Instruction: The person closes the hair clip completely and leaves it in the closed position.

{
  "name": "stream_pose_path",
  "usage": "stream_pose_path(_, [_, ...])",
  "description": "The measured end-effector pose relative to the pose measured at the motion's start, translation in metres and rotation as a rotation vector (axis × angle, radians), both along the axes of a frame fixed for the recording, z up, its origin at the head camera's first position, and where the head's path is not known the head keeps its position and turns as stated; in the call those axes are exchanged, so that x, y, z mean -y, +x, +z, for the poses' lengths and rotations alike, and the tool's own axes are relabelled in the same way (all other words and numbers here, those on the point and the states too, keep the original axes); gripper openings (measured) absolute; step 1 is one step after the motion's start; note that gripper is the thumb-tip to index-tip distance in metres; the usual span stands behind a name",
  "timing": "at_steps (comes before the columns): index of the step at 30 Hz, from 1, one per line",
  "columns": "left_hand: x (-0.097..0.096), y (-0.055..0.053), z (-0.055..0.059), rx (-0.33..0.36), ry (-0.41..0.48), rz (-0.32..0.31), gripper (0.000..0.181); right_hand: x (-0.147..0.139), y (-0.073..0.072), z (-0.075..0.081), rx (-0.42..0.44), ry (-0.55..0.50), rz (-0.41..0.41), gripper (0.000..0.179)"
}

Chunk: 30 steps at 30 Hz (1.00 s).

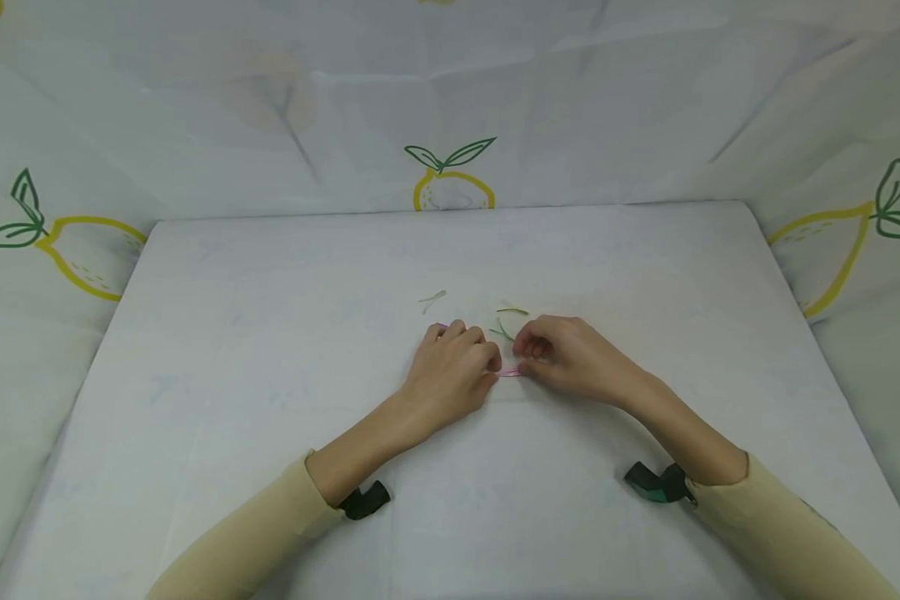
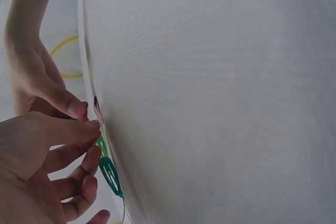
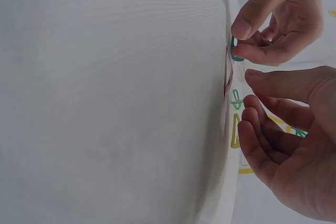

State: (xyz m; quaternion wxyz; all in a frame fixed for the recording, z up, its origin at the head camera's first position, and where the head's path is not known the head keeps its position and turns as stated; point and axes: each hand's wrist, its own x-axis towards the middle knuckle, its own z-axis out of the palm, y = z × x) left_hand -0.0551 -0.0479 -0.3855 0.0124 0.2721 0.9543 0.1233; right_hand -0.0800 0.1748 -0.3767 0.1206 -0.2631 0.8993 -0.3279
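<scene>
A slim pink hair clip [image 1: 509,372] lies between the two hands at the middle of the table. My left hand [image 1: 453,367] pinches its near end between thumb and forefinger. Close to the other end is my right hand [image 1: 573,354], thumb and bent fingers apart with nothing between them in the right wrist view. A green loop [image 3: 237,51] shows at the left fingertips. Beyond the hands lie a pale green clip [image 1: 502,332], spread in two prongs, and a yellow-green clip [image 1: 512,311]. A bit of purple [image 1: 441,326] peeks out past the left knuckles.
Farther back on the white-covered table [image 1: 270,333] is a pale two-pronged clip [image 1: 432,297]. White cloth with lemon prints [image 1: 453,190] hangs along the back and sides. Dark straps [image 1: 652,483] are by both cuffs.
</scene>
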Motion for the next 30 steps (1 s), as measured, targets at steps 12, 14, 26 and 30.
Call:
stream_pose_path(12, [0.01, -0.005, 0.007, 0.007, 0.059, 0.025, 0.01, 0.005, -0.004, 0.001, -0.025, -0.015, 0.001, 0.015])
stream_pose_path(14, [0.012, -0.006, 0.008, 0.002, 0.068, 0.037, 0.01, 0.007, -0.005, 0.002, -0.03, -0.024, 0.006, 0.015])
stream_pose_path(26, [0.024, -0.011, 0.008, -0.035, 0.069, 0.084, 0.013, 0.018, -0.01, 0.003, -0.023, -0.054, 0.028, 0.014])
stream_pose_path(30, [0.027, -0.011, 0.006, -0.044, 0.066, 0.09, 0.014, 0.023, -0.011, 0.004, -0.021, -0.057, 0.046, 0.014])
